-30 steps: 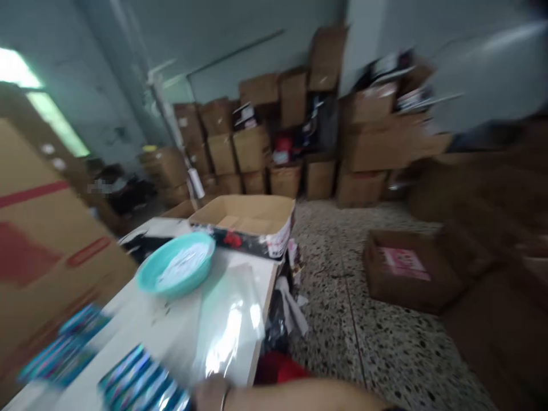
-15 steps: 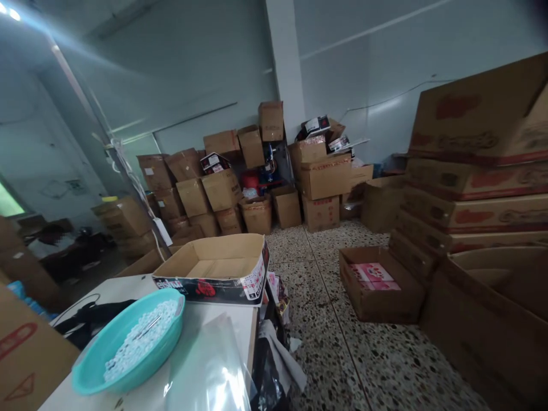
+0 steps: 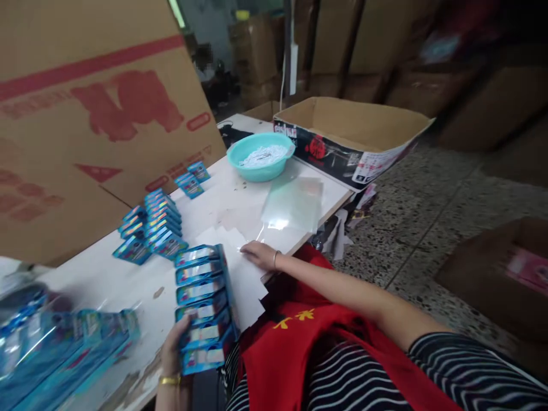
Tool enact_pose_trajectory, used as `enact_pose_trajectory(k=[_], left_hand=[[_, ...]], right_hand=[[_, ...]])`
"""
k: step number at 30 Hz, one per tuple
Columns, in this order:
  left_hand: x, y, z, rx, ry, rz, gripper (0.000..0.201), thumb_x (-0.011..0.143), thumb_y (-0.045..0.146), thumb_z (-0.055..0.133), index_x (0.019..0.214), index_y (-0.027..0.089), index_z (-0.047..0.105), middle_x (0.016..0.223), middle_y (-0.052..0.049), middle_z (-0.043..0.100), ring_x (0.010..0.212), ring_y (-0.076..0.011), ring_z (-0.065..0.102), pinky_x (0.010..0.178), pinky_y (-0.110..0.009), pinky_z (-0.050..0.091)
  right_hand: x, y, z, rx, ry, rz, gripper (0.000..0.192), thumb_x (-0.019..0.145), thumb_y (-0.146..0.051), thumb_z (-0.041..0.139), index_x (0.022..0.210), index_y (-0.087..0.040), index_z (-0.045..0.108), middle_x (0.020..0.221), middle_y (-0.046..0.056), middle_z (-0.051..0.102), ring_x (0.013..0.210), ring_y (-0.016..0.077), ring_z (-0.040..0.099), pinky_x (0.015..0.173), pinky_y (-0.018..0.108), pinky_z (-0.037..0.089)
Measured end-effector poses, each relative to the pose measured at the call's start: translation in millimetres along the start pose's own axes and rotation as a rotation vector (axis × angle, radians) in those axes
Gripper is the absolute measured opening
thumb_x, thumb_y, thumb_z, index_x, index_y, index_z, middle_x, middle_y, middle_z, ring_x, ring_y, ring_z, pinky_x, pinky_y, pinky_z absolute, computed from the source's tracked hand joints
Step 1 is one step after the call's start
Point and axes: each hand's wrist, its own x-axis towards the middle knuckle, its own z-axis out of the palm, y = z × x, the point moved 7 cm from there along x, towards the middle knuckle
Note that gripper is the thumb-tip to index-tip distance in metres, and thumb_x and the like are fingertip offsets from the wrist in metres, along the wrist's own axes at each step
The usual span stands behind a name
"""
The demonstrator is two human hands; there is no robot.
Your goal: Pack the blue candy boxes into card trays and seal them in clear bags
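Your left hand (image 3: 174, 345) grips one row of six blue packs (image 3: 202, 311) at table's (image 3: 205, 208) near edge, thumb on top. Your right hand (image 3: 259, 255), fingers together, beside fanned white sheets (image 3: 243, 285), count unclear; whether pinching, cannot tell. Beyond: clear film (image 3: 295, 205), one basin (image 3: 259, 173), one open box (image 3: 327, 155).

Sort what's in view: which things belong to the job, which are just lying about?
Likely in the job:
blue packets, held by left hand
white sheets, by right hand
clear plastic sheets, beyond it

Apparently lying about:
open cardboard tray
floor carton with pink box
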Motion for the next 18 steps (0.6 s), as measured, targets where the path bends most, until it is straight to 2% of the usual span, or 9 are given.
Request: enact_pose_trajectory(k=[1, 3, 7, 9, 11, 14, 18], left_hand=[[-7.0, -6.4, -0.1, -0.058, 0.003, -0.042, 0.065, 0.054, 0.053, 0.074, 0.106, 0.015, 0.063, 0.085, -0.009, 0.068, 0.083, -0.0315, 0.065, 0.065, -0.040, 0.055], [-15.0, -9.4, 17.4, -0.146, -0.047, -0.099, 0.070, 0.046, 0.044, 0.080, 0.107, 0.013, 0.063, 0.081, -0.009, 0.068, 0.081, -0.0331, 0.065, 0.064, -0.039, 0.055], [-20.7, 9.2, 67.8, -0.179, -0.253, -0.044, 0.079, 0.054, 0.039, 0.080, 0.125, 0.014, 0.052, 0.090, -0.011, 0.068, 0.078, -0.0295, 0.066, 0.065, -0.036, 0.055], [-17.6, 16.7, 80.5, -0.173, -0.324, 0.002, 0.086, 0.052, 0.036, 0.081, 0.128, 0.015, 0.048, 0.090, -0.010, 0.067, 0.075, -0.0262, 0.066, 0.062, -0.031, 0.054], [-9.4, 17.0, 81.7, -0.144, -0.328, 0.013, 0.090, 0.048, 0.035, 0.083, 0.128, 0.013, 0.048, 0.089, -0.010, 0.067, 0.072, -0.0246, 0.065, 0.061, -0.029, 0.053], [4.6, 11.1, 76.0, -0.099, -0.298, -0.001, 0.092, 0.045, 0.038, 0.084, 0.125, 0.010, 0.049, 0.091, -0.013, 0.067, 0.074, -0.0267, 0.065, 0.063, -0.029, 0.053], [14.1, 11.6, 77.4, -0.051, -0.330, -0.002, 0.095, 0.045, 0.041, 0.084, 0.126, 0.009, 0.047, 0.094, -0.015, 0.066, 0.075, -0.0286, 0.065, 0.063, -0.032, 0.053]], right_hand=[[0.5, 4.1, 3.4, 0.043, 0.010, 0.012, 0.024, 0.089, -0.011, 0.048, 0.110, -0.007, 0.060, 0.110, 0.013, 0.062, 0.104, 0.0170, 0.054, 0.095, 0.030, 0.041], [-0.6, 9.9, 2.4, 0.095, 0.041, 0.029, 0.021, 0.089, -0.010, 0.048, 0.102, -0.008, 0.063, 0.106, 0.011, 0.064, 0.102, 0.0162, 0.054, 0.094, 0.028, 0.039], [-3.9, 13.1, -5.5, 0.165, 0.114, 0.053, 0.024, 0.083, -0.002, 0.046, 0.094, -0.011, 0.065, 0.102, 0.008, 0.066, 0.098, 0.0144, 0.055, 0.091, 0.024, 0.039], [-3.4, 15.3, -9.4, 0.226, 0.165, 0.082, 0.024, 0.083, -0.002, 0.045, 0.092, -0.011, 0.065, 0.099, 0.007, 0.067, 0.095, 0.0132, 0.057, 0.088, 0.023, 0.040], [-1.7, 19.8, -15.6, 0.290, 0.240, 0.128, 0.020, 0.086, -0.008, 0.044, 0.092, -0.011, 0.063, 0.097, 0.007, 0.067, 0.091, 0.0126, 0.059, 0.083, 0.022, 0.042], [1.1, 25.4, -26.4, 0.369, 0.342, 0.184, 0.018, 0.088, -0.018, 0.046, 0.090, -0.010, 0.062, 0.092, 0.006, 0.066, 0.086, 0.0128, 0.060, 0.078, 0.022, 0.044], [3.1, 22.3, -34.5, 0.437, 0.349, 0.172, 0.014, 0.085, -0.020, 0.052, 0.085, -0.011, 0.064, 0.086, 0.004, 0.066, 0.083, 0.0126, 0.060, 0.076, 0.021, 0.044]])
